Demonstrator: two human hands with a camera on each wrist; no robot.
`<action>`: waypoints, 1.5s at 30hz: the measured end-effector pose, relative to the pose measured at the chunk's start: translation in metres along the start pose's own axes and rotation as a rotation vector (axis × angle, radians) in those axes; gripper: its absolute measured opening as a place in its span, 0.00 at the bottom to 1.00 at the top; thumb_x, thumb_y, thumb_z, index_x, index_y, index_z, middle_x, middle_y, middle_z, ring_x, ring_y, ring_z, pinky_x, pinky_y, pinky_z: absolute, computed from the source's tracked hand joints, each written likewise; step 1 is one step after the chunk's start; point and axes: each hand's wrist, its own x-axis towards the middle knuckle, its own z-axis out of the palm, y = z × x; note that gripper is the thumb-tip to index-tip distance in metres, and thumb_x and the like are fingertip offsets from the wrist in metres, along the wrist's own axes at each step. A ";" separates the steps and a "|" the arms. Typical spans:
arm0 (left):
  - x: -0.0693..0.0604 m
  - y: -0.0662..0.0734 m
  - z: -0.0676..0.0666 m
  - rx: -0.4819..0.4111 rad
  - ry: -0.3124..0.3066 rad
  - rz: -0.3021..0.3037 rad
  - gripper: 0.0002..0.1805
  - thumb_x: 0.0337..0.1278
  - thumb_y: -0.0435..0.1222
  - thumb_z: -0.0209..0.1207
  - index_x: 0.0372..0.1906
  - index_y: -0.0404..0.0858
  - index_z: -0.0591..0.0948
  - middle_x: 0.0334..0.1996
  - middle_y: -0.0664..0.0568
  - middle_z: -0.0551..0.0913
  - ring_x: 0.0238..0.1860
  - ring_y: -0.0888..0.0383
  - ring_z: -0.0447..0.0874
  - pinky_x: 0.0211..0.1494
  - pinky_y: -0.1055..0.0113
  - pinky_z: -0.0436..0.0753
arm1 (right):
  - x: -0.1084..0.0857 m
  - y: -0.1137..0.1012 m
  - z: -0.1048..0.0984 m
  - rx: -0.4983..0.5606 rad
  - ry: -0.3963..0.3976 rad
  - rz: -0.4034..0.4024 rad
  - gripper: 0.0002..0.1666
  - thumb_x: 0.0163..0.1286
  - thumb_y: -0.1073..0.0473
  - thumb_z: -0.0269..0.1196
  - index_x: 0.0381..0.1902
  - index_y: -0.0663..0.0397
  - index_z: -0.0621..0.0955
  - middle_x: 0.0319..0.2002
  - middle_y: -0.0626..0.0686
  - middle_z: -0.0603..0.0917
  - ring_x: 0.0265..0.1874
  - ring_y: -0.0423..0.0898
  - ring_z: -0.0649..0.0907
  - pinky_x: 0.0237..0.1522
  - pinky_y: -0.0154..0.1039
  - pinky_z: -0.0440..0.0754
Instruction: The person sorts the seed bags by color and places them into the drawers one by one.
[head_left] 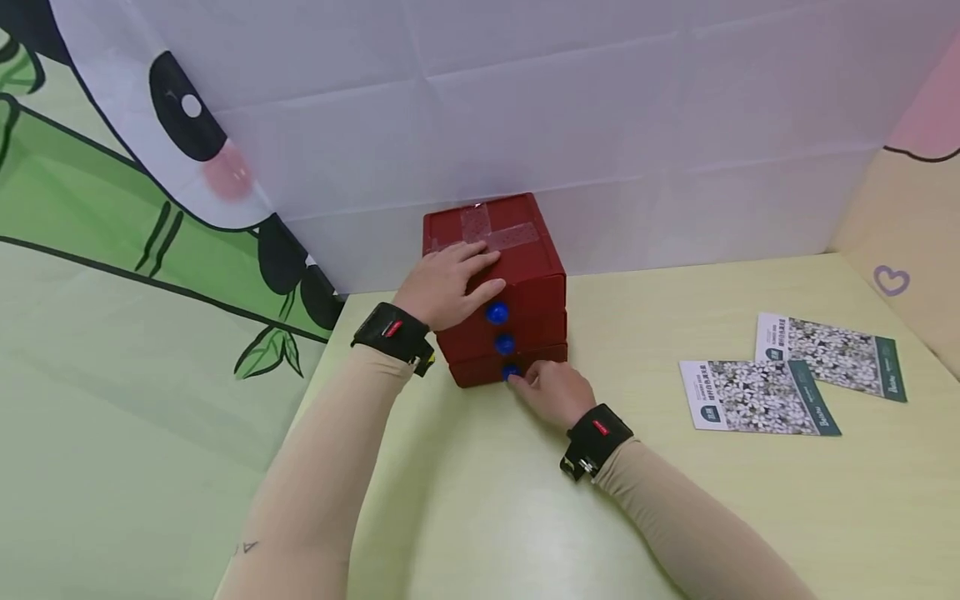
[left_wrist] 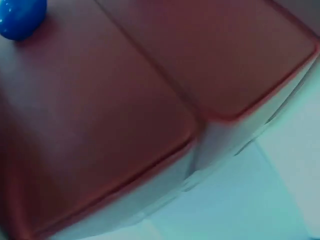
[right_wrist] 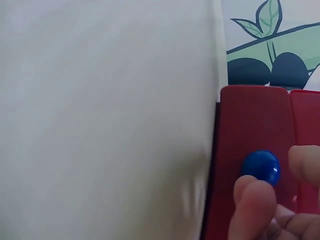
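Observation:
A small red drawer box point(head_left: 525, 265) stands on the table against the backdrop, with clear tape across its top. Three blue knobs run down its front: an upper knob point(head_left: 497, 313), a middle knob point(head_left: 505, 343) and a lowest knob point(right_wrist: 262, 167). My left hand point(head_left: 450, 287) rests on the top and near front edge, fingers spread. At the bottom drawer point(head_left: 476, 372), my right hand point(head_left: 555, 390) has thumb and fingers curled about the lowest knob. The left wrist view shows red drawer fronts point(left_wrist: 115, 100) up close, without the hand.
Two flower-picture packets lie overlapping on the table to the right, a nearer packet point(head_left: 761, 400) and a farther packet point(head_left: 840, 354). A printed cloth backdrop point(head_left: 600, 125) rises behind the box. The table's left edge runs close to the left forearm.

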 end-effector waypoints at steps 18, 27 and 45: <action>0.016 0.015 -0.005 0.099 -0.111 -0.034 0.48 0.53 0.71 0.47 0.76 0.55 0.53 0.76 0.48 0.50 0.75 0.48 0.47 0.72 0.44 0.55 | 0.004 -0.009 0.036 0.613 -0.236 0.366 0.33 0.67 0.35 0.57 0.22 0.59 0.81 0.16 0.50 0.80 0.11 0.43 0.77 0.15 0.33 0.71; 0.016 0.012 0.003 0.070 -0.137 -0.028 0.46 0.57 0.71 0.41 0.77 0.55 0.51 0.76 0.50 0.49 0.75 0.48 0.46 0.74 0.48 0.51 | 0.008 -0.009 0.035 0.732 -0.174 0.410 0.34 0.69 0.36 0.56 0.34 0.67 0.80 0.18 0.50 0.79 0.12 0.40 0.74 0.15 0.32 0.71; 0.013 0.014 0.001 0.030 -0.097 -0.067 0.45 0.55 0.72 0.42 0.76 0.58 0.54 0.76 0.53 0.51 0.75 0.50 0.48 0.74 0.49 0.51 | -0.001 -0.005 0.041 0.647 -0.101 0.284 0.33 0.71 0.38 0.53 0.28 0.65 0.80 0.16 0.50 0.78 0.11 0.41 0.75 0.14 0.34 0.76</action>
